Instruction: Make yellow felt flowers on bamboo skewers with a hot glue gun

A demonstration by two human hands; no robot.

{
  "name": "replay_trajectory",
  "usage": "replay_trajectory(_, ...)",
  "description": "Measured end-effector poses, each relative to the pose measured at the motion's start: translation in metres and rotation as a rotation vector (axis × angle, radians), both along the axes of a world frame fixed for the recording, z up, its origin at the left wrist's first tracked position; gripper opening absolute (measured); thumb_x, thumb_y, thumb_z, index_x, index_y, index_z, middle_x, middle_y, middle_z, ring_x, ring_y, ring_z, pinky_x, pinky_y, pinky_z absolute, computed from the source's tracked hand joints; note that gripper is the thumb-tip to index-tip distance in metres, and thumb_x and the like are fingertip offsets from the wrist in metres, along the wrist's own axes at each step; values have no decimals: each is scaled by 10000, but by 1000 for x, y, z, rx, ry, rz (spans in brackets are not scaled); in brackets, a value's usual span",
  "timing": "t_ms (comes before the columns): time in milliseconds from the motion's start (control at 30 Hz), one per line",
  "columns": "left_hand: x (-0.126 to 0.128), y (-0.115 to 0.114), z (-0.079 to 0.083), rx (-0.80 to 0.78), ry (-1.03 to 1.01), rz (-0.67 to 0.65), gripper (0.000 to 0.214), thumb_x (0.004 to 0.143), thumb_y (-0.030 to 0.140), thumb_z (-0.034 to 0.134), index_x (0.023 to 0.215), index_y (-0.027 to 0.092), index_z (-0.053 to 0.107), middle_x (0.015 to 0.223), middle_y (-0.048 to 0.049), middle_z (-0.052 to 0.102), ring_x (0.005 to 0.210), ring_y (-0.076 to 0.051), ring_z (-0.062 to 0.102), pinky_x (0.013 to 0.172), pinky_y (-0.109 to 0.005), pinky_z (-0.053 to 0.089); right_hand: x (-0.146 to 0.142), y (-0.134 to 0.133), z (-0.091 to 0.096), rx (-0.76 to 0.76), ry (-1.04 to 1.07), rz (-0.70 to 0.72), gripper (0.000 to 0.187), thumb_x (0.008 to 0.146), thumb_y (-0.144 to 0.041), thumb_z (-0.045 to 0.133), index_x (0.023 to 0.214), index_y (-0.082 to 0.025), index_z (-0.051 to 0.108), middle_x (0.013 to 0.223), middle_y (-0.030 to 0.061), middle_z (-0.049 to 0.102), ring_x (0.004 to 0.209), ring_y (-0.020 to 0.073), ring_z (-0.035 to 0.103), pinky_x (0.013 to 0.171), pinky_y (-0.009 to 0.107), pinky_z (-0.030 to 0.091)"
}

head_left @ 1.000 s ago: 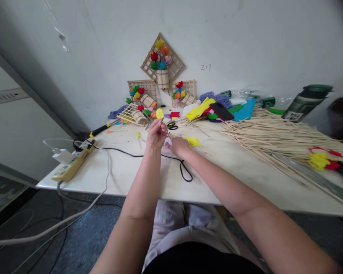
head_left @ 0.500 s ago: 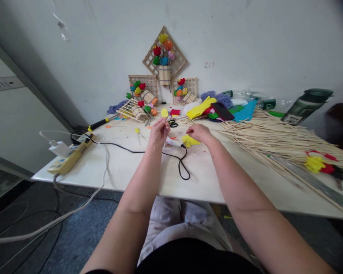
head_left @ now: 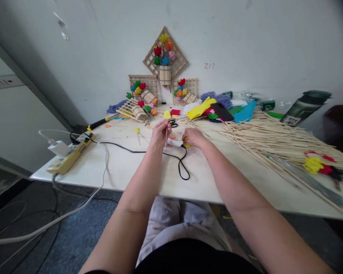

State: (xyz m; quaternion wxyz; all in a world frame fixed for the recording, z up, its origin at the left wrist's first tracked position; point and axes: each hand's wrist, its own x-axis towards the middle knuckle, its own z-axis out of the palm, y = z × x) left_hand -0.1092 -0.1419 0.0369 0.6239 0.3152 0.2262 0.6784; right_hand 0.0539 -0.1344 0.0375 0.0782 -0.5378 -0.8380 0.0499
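My left hand (head_left: 160, 132) is closed round a thin stem (head_left: 166, 139), which sticks out below the fingers. A yellow felt flower (head_left: 167, 114) shows just above that hand. Lower and to the right, my right hand (head_left: 194, 137) reaches down to a pile of yellow felt pieces (head_left: 188, 144) and covers most of it. Its fingers are bent together at the pile; whatever is between them is hidden. Between the hands lies a white glue gun (head_left: 175, 142) with a black cord, partly hidden. Black-handled scissors (head_left: 173, 123) lie just beyond my left hand.
A power strip (head_left: 71, 152) with plugs and cables is on the left. Many thin wooden sticks (head_left: 274, 133) cover the right side, near a dark bottle (head_left: 305, 106). Lattice panels with felt flowers (head_left: 165, 57) stand against the wall. Coloured felt (head_left: 201, 108) and a phone (head_left: 222, 112) lie behind.
My right hand has moved left and slightly down onto the yellow pieces, which were in plain sight before. My left hand, still holding the stem, has shifted slightly right and down.
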Motion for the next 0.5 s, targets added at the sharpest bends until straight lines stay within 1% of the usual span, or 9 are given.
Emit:
replay_trajectory(100, 0, 0, 0, -14, 10, 10, 117, 684, 138, 674, 726, 140, 565, 515, 46, 505, 441, -30, 468, 451, -146, 379, 4, 5, -4, 109, 15, 17, 224, 771, -189, 558, 904, -198, 738, 1053, 92, 667, 1014, 225, 580, 859, 289, 401)
replay_trajectory(133, 0, 0, 0, -19, 12, 12, 124, 684, 143, 680, 720, 141, 561, 516, 47, 502, 439, -29, 468, 451, -146, 380, 7, 7, -5, 139, 74, -2, 224, 777, -198, 550, 902, -199, 736, 1037, 89, 673, 998, 219, 588, 841, 286, 411)
replay_trajectory(200, 1, 0, 0, -17, 14, 11, 135, 683, 152, 689, 720, 140, 560, 518, 49, 500, 436, -27, 467, 450, -145, 381, 11, 13, -8, 156, 272, -59, 218, 775, -218, 545, 894, -185, 724, 944, 79, 695, 906, 199, 619, 777, 278, 440)
replay_trajectory(267, 1, -1, 1, -13, 19, 8, 139, 685, 161, 694, 732, 135, 566, 520, 50, 501, 433, -25, 466, 448, -142, 382, 14, 17, -10, 100, 544, -93, 219, 761, -234, 542, 891, -154, 700, 810, 62, 699, 751, 167, 637, 683, 262, 465)
replay_trajectory(333, 2, -2, 1, -17, 32, 10, 145, 683, 170, 700, 744, 133, 573, 521, 50, 504, 431, -24, 466, 446, -140, 383, 15, 19, -10, 7, 810, -82, 219, 735, -246, 551, 876, -126, 669, 731, 48, 687, 630, 137, 625, 593, 236, 466)
replay_trajectory(400, 3, -3, 1, -22, 48, 15, 150, 678, 174, 705, 746, 134, 578, 521, 48, 509, 434, -26, 468, 447, -139, 384, 14, 18, -8, -50, 1003, -52, 211, 701, -252, 571, 848, -120, 644, 728, 49, 686, 616, 127, 633, 545, 210, 457)
replay_trajectory(500, 4, -3, 0, -12, 74, 20, 143, 673, 173, 703, 742, 133, 585, 516, 43, 516, 442, -32, 473, 450, -141, 389, 10, 14, -4, -67, 1161, -18, 218, 688, -308, 584, 811, -135, 627, 749, 54, 688, 713, 152, 667, 527, 193, 456)
